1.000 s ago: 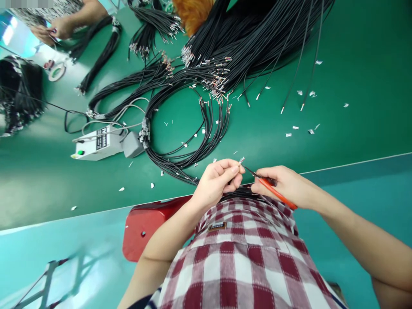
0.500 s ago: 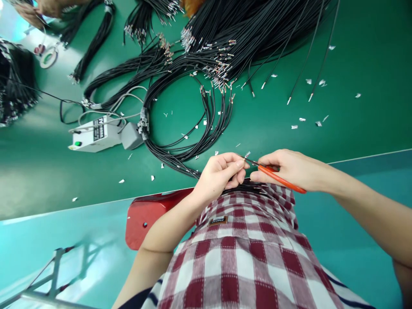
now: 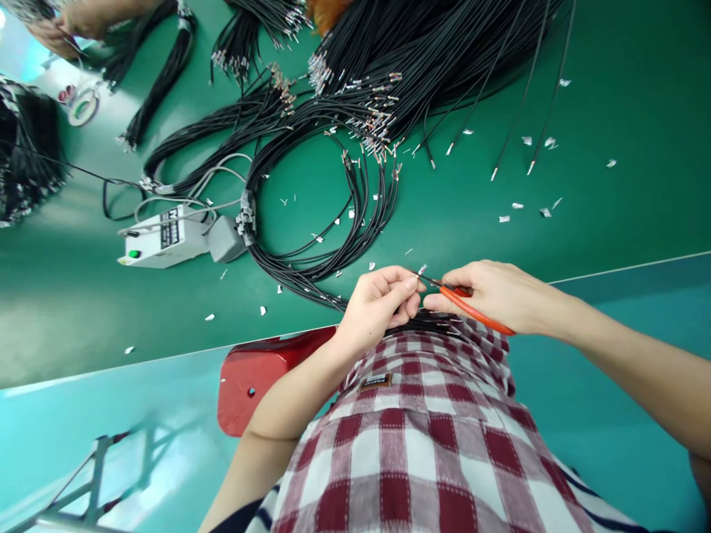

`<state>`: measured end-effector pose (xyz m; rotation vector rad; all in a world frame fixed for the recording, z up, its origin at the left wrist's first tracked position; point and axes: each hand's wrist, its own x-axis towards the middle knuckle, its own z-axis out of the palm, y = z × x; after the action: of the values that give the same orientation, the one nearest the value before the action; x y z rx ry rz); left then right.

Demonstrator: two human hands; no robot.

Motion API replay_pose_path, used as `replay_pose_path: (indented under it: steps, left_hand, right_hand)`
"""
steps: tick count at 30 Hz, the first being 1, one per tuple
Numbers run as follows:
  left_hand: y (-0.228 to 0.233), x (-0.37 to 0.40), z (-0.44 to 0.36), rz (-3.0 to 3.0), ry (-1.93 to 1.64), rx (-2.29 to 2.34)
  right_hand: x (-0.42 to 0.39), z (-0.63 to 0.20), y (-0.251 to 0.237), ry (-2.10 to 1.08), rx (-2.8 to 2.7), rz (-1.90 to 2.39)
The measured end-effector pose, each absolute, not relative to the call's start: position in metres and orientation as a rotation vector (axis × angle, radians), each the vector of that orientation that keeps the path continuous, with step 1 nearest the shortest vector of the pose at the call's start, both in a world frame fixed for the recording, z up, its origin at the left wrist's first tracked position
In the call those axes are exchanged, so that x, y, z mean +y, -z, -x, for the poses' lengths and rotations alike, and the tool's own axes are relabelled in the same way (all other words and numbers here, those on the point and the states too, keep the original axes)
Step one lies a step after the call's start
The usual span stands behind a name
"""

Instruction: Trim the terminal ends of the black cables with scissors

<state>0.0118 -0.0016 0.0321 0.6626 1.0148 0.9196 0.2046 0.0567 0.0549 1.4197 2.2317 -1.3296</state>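
Observation:
My left hand point(image 3: 378, 303) pinches the end of a thin black wire point(image 3: 416, 277) between thumb and fingertips, just above the table's near edge. My right hand point(image 3: 500, 296) grips small red-handled scissors point(image 3: 472, 311), whose dark blades point left and meet the wire's metal-tipped end right at my left fingertips. More black wires point(image 3: 433, 323) lie across my lap under both hands, against my red-and-white checked shirt.
Bundles of black wires with metal terminals point(image 3: 355, 126) cover the green table point(image 3: 611, 89). A white control box point(image 3: 158, 237) sits at left. Silver offcuts point(image 3: 527, 141) are scattered about. Another person's hands point(image 3: 72, 18) work at far top left. A red stool point(image 3: 261, 377) is below.
The view shifted slightly; both hands stayed together at the table edge, with the scissors' blades staying on the wire end. The small metal piece sits just above the blades.

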Motion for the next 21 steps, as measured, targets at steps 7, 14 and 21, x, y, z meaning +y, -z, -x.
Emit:
replay_pose_path:
  steps: [7,14,21]
  left_hand:
    - [-0.034,0.005,-0.010,-0.621,-0.953,1.037]
    - [-0.032,0.000,-0.017,-0.708,-0.943,1.068]
    - [-0.035,-0.005,-0.024,-0.778,-0.913,1.149]
  right_hand:
    - [0.050,-0.225,-0.034,1.473,2.256,-1.402]
    - [0.038,-0.210,-0.031,2.481,2.063,-1.752]
    - [0.036,-0.184,-0.021,3.105,1.516,-1.888]
